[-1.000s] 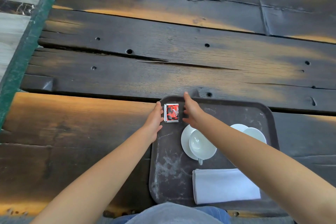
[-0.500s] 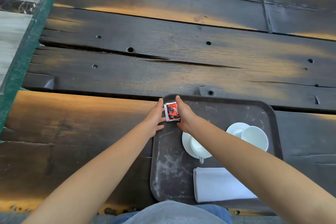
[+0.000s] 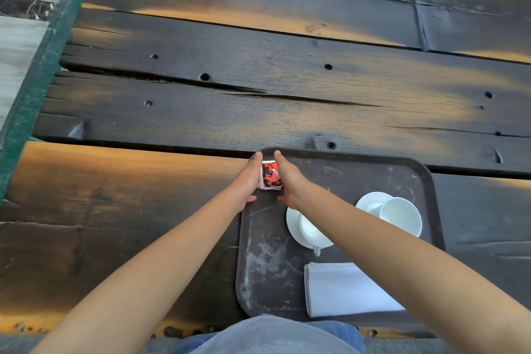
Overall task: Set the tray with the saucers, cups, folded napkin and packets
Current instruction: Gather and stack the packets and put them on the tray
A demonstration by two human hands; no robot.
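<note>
Near edge, bottom centre of frame: grey-blue garment of the person (image 3: pixel 267 336), seen from above.

Arms: both bare forearms run from the lower corners up toward the middle of the frame, converging at the tray's upper-left corner. The right forearm crosses over the near cup and saucer.

Tray (image 3: pixel 258 267): dark, scuffed, rounded corners, lying on the surface in the lower-centre to lower-right of the frame.

Folded napkin (image 3: pixel 344 290): white, flat on the tray's near part, partly under the right forearm.

Near cup (image 3: pixel 309 231) on its saucer (image 3: pixel 293 224): white, mid-tray, handle pointing toward the bottom of the frame.

Second cup (image 3: pixel 400 215) on its saucer (image 3: pixel 370 201): white, at the tray's right side.

Left hand (image 3: pixel 247 181): fingers extended and together, flat against the left side of the packets.

Right hand (image 3: pixel 290 181): fingers extended, pressed to the right side of the packets. The two hands stand narrowly apart, the stack squeezed between them.

Packets (image 3: pixel 270 175): small stack, red, black and white print, in the tray's upper-left corner.

Surface (image 3: pixel 258 80): dark weathered wooden planks with cracks and holes, filling the upper frame.
</note>
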